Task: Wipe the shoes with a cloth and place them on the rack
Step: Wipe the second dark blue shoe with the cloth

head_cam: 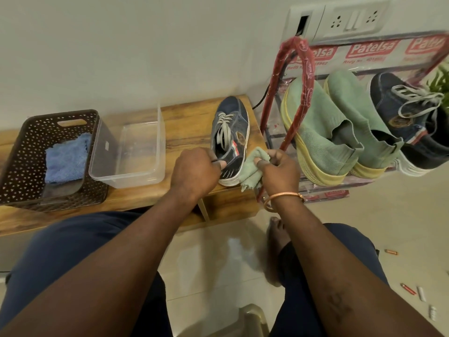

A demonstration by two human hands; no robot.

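Observation:
A dark blue sneaker (233,127) with grey laces stands on the wooden bench (187,125), toe toward the wall. My left hand (194,170) grips its heel collar. My right hand (279,171) holds a crumpled light green cloth (254,170) against the sneaker's right side near the heel. On the red-framed rack (300,76) to the right sit two green knit shoes (320,132) and a matching dark blue sneaker (408,117).
A clear plastic tub (131,176) stands left of the sneaker. A brown perforated basket (31,142) at the bench's left end holds a blue cloth (66,158). A wall socket panel (352,19) is above the rack. Small items (421,293) lie on the tiled floor.

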